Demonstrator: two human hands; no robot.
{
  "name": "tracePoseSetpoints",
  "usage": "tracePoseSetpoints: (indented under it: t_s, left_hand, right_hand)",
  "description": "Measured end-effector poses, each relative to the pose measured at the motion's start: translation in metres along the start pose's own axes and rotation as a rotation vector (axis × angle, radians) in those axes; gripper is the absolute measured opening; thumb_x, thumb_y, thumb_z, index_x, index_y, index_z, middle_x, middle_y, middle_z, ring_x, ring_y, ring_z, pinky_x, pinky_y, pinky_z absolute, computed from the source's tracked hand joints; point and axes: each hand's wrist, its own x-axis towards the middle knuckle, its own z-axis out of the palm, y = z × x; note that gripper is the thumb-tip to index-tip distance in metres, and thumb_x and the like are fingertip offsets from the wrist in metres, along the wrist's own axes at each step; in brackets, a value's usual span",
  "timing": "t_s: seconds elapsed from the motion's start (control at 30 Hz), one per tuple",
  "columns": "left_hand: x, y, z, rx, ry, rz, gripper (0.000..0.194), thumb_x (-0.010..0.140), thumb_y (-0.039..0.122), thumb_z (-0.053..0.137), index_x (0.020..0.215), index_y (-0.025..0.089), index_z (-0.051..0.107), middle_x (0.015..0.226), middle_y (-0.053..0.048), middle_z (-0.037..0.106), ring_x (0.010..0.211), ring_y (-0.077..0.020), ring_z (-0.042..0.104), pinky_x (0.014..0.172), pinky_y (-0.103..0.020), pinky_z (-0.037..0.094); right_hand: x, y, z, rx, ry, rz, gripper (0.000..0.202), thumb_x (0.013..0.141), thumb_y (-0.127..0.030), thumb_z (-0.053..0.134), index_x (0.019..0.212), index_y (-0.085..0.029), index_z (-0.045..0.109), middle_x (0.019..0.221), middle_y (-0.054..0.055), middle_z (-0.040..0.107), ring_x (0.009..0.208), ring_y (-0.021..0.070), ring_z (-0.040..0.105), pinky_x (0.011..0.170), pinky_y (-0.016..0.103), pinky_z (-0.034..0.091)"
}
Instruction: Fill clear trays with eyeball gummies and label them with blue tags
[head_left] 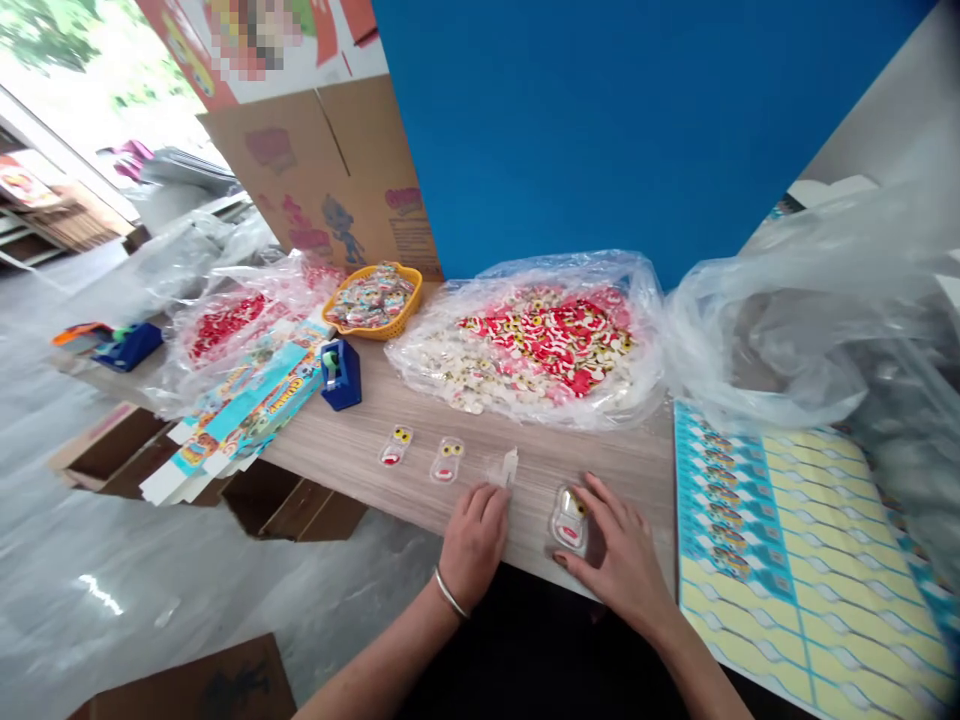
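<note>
My left hand (475, 535), a metal bangle on its wrist, rests on the wooden table with its fingers bent together at the lower end of a small clear piece with a white strip (510, 468); what they hold, if anything, is hidden. Thumb and fingers of my right hand (619, 555) are spread around the right side of a clear plastic blister (568, 520) with yellow eyes and a red mouth. Two similar blisters, one (395, 446) further left and one (447, 460) nearer my left hand, lie flat on the table.
An open plastic bag (547, 340) of red and white pieces lies behind my hands. Left of it are a yellow basket (401, 322), a blue tape dispenser (341, 375) and printed card strips (247, 400). Printed sheets (817, 560) lie at right; a blue panel (600, 130) stands behind.
</note>
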Motion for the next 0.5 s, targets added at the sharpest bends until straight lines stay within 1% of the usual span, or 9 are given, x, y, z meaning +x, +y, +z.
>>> tracePoseSetpoints:
  t_s: [0.07,0.13,0.2,0.27,0.33,0.4,0.43,0.5]
  left_hand:
    - [-0.002,-0.004,-0.001,-0.038,0.018,-0.034,0.032,0.091,0.008,0.048,0.121,0.019,0.055,0.102,-0.008,0.068,0.096,-0.0203,0.063,0.086,-0.035,0.055]
    - [-0.004,-0.006,-0.002,-0.057,0.027,-0.058,0.032,0.091,0.008,0.047,0.120,0.020,0.055,0.098,-0.007,0.068,0.090,-0.0193,0.064,0.082,-0.034,0.055]
    - [-0.005,-0.004,-0.004,-0.077,0.019,-0.043,0.029,0.091,0.008,0.049,0.115,0.020,0.057,0.096,-0.006,0.068,0.089,-0.0193,0.063,0.081,-0.034,0.054]
    - [-0.007,-0.001,-0.008,-0.100,0.012,-0.002,0.025,0.090,0.010,0.052,0.110,0.021,0.060,0.095,-0.006,0.069,0.089,-0.0199,0.062,0.081,-0.035,0.053]
    - [-0.012,0.001,-0.014,-0.113,0.024,0.029,0.022,0.089,0.012,0.056,0.108,0.022,0.062,0.096,-0.006,0.069,0.091,-0.0204,0.061,0.082,-0.036,0.051]
    - [-0.015,-0.003,-0.022,-0.102,0.056,0.026,0.022,0.087,0.012,0.058,0.106,0.023,0.063,0.098,-0.005,0.069,0.093,-0.0206,0.061,0.082,-0.037,0.050]
    - [-0.016,-0.009,-0.027,-0.084,0.084,0.005,0.023,0.087,0.012,0.059,0.105,0.023,0.063,0.099,-0.005,0.069,0.094,-0.0206,0.061,0.083,-0.037,0.049]
    - [-0.015,-0.030,-0.038,-0.014,0.166,-0.077,0.023,0.086,0.011,0.058,0.106,0.023,0.063,0.102,-0.006,0.068,0.097,-0.0216,0.061,0.087,-0.039,0.048]
  right_hand:
    - [0.000,0.003,0.000,0.045,0.023,0.015,0.071,0.080,-0.054,0.065,0.140,-0.023,0.043,0.149,0.015,0.043,0.133,0.0338,0.043,0.103,0.051,0.035]
    - [0.003,0.004,-0.001,0.095,0.051,0.036,0.064,0.083,-0.053,0.062,0.137,-0.022,0.046,0.146,0.015,0.047,0.132,0.0328,0.045,0.103,0.051,0.037]
    - [0.007,0.002,-0.005,0.133,0.077,0.046,0.053,0.086,-0.050,0.059,0.130,-0.021,0.051,0.140,0.014,0.052,0.128,0.0312,0.049,0.101,0.050,0.039]
    - [0.015,-0.007,-0.011,0.134,0.098,0.025,0.043,0.089,-0.046,0.057,0.124,-0.021,0.055,0.135,0.013,0.057,0.124,0.0299,0.052,0.099,0.048,0.041]
    - [0.025,-0.022,-0.017,0.087,0.089,-0.034,0.036,0.091,-0.041,0.056,0.121,-0.021,0.057,0.131,0.012,0.060,0.120,0.0292,0.054,0.097,0.047,0.042]
    - [0.038,-0.044,-0.019,0.012,0.028,-0.112,0.032,0.091,-0.035,0.056,0.121,-0.021,0.059,0.127,0.011,0.062,0.117,0.0294,0.056,0.095,0.047,0.042]
    - [0.045,-0.056,-0.017,-0.024,-0.014,-0.144,0.031,0.091,-0.032,0.057,0.120,-0.021,0.060,0.125,0.011,0.063,0.114,0.0294,0.057,0.094,0.046,0.042]
    - [0.058,-0.079,-0.010,-0.086,-0.094,-0.185,0.029,0.088,-0.028,0.061,0.116,-0.020,0.062,0.123,0.012,0.065,0.109,0.0296,0.059,0.091,0.046,0.043]
